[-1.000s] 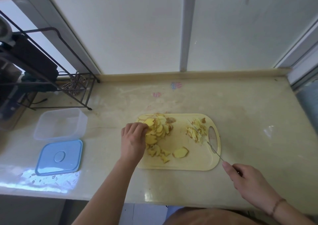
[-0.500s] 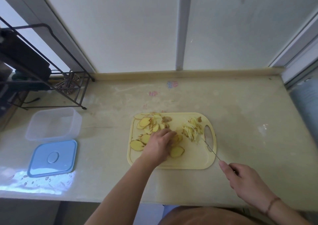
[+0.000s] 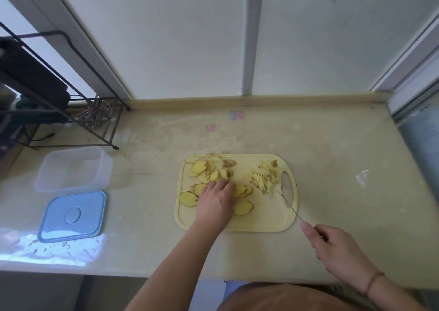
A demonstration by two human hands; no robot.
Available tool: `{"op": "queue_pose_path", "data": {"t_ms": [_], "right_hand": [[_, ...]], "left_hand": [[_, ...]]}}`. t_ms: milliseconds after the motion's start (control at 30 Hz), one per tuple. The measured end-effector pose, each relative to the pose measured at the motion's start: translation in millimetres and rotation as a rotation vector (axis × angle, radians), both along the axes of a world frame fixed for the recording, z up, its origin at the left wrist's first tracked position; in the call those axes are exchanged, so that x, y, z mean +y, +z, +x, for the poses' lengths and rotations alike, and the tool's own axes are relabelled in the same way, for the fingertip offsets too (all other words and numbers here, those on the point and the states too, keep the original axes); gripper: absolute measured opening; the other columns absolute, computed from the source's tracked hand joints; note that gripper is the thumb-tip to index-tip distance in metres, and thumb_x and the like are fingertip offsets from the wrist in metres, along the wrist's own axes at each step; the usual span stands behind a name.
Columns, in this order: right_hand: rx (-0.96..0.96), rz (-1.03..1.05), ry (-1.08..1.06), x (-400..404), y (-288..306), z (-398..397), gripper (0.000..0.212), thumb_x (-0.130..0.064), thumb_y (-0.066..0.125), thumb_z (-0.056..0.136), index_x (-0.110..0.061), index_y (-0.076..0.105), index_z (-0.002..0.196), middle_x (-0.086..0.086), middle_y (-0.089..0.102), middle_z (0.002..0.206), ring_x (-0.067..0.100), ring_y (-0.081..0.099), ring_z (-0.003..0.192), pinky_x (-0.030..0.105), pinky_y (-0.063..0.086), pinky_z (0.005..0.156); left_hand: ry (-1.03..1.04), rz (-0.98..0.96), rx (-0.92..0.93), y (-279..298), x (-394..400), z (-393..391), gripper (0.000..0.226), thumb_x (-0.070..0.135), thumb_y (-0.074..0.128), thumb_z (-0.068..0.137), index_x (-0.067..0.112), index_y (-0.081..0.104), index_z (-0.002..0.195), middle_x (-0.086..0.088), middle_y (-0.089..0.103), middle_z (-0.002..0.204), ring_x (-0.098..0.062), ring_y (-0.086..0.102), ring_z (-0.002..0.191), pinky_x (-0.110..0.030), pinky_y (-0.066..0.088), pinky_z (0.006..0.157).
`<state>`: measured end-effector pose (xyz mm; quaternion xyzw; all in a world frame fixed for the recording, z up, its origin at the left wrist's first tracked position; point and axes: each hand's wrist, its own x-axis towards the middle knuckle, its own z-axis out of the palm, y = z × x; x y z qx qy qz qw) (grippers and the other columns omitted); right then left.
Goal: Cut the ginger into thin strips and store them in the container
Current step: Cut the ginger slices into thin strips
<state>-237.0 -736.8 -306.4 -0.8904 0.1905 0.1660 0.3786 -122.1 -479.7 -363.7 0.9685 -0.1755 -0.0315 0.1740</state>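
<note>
Head camera is showing the left hand [image 3: 215,200] lying palm-down on the yellow cutting board [image 3: 266,220], its fingers bending over a few overlapping ginger slices [image 3: 242,190] and pressing them together. Out past the board's near-right corner, the right hand [image 3: 337,249] is gripping a thin knife [image 3: 288,206] by the handle, forefinger stretching along it. The blade is running diagonally up and left across the board's handle slot, with its tip reaching the pile of cut strips [image 3: 266,177].

The gathered slices are sitting just left of the blade, between the two hands, so the coming cut probably depends on swinging the knife a little leftward while the left hand is steadying the stack; the left hand is plainly the nearer one. The stack's long axis is running roughly left to right, across the blade's line.

Counting: one board, one knife, one strip pile, one larger fan of uncut slices [image 3: 209,168] at the far-left corner, plus two loose slices near the left hand. One clear container [image 3: 73,170] is waiting well to the left on the surface [image 3: 356,156], holding no ginger, with one blue lid [image 3: 72,216] lying just in front of it.
</note>
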Motion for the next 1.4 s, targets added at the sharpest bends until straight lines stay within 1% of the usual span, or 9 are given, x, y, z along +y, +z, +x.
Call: {"op": "queue_pose_path", "data": {"t_ms": [67,200,367,433,500,667,833,1033,1400], "right_hand": [[0.016,0.002,0.004,0.1,-0.3,-0.1,0.06,-0.063,0.05,0.091,-0.016,0.041,0.055,-0.002,0.044,0.048,0.013,0.039,0.045,0.041,0.045,0.057],[0.02,0.024,0.01,0.0,2.5,-1.9,0.061,-0.072,0.041,0.078,-0.016,0.042,0.056,-0.002,0.043,0.048,0.013,0.038,0.045,0.034,0.037,0.053],[0.016,0.017,-0.009,-0.8,2.4,-3.5,0.066,-0.077,0.039,0.08,-0.015,0.042,0.058,-0.003,0.042,0.048,0.011,0.037,0.044,0.036,0.04,0.054],[0.011,0.013,-0.012,-1.3,3.3,-3.7,0.082,-0.096,0.027,0.068,-0.016,0.042,0.057,-0.003,0.043,0.048,0.01,0.038,0.044,0.033,0.037,0.053],[0.006,0.013,-0.013,-1.6,3.2,-3.9,0.087,-0.102,0.022,0.059,-0.017,0.041,0.056,-0.003,0.043,0.048,0.01,0.037,0.043,0.032,0.036,0.052],[0.023,0.033,-0.02,-1.4,3.7,-3.7,0.067,-0.079,0.036,0.074,-0.015,0.044,0.058,-0.003,0.043,0.049,0.011,0.037,0.044,0.037,0.041,0.054],[0.027,0.04,-0.022,-2.0,2.9,-3.2,0.065,-0.078,0.037,0.072,-0.015,0.043,0.058,-0.003,0.042,0.049,0.012,0.037,0.044,0.034,0.037,0.054],[0.023,0.035,-0.006,-0.7,-0.5,-1.6,0.065,-0.077,0.037,0.074,-0.014,0.045,0.058,-0.001,0.044,0.049,0.01,0.036,0.042,0.034,0.038,0.053],[0.015,0.045,0.001,1.5,-2.5,-0.6,0.064,-0.077,0.038,0.073,-0.015,0.045,0.056,-0.002,0.045,0.047,0.013,0.041,0.046,0.036,0.042,0.056]], "left_hand": [[-0.017,0.003,0.043,1.3,-1.1,5.5,0.04,0.005,0.083,0.07,0.012,0.072,0.108,-0.005,0.069,0.103,-0.033,0.065,0.086,-0.041,0.054,0.073],[-0.072,0.046,0.13,5.2,-4.7,13.4,0.044,0.02,0.066,0.093,0.016,0.059,0.136,-0.004,0.059,0.13,-0.03,0.053,0.117,-0.04,0.042,0.1],[-0.033,0.006,0.215,11.0,-9.6,19.9,0.05,0.021,0.065,0.095,0.02,0.053,0.143,-0.002,0.052,0.141,-0.026,0.047,0.127,-0.035,0.037,0.108],[-0.035,0.016,0.242,12.1,-12.0,20.4,0.048,0.024,0.063,0.096,0.02,0.053,0.142,-0.003,0.052,0.138,-0.027,0.049,0.126,-0.036,0.039,0.107],[-0.045,0.059,0.254,13.6,-14.7,20.9,0.045,0.025,0.06,0.097,0.021,0.053,0.141,-0.003,0.054,0.131,-0.027,0.051,0.122,-0.038,0.042,0.104],[0.016,0.083,0.287,17.9,-13.1,22.7,0.037,0.028,0.063,0.095,0.019,0.059,0.131,-0.004,0.061,0.117,-0.026,0.055,0.112,-0.035,0.046,0.092],[0.019,0.172,0.236,18.9,-3.4,14.5,0.021,0.026,0.054,0.099,0.015,0.069,0.108,-0.001,0.066,0.105,-0.026,0.055,0.104,-0.035,0.046,0.086],[0.059,0.083,0.195,18.7,-8.3,-0.4,0.035,0.037,0.057,0.097,0.02,0.062,0.127,0.003,0.061,0.121,-0.023,0.053,0.113,-0.033,0.042,0.095],[0.15,0.181,0.38,26.9,-25.6,3.1,0.026,0.028,0.059,0.098,0.014,0.055,0.12,-0.003,0.057,0.126,-0.029,0.046,0.122,-0.039,0.04,0.1]]}}
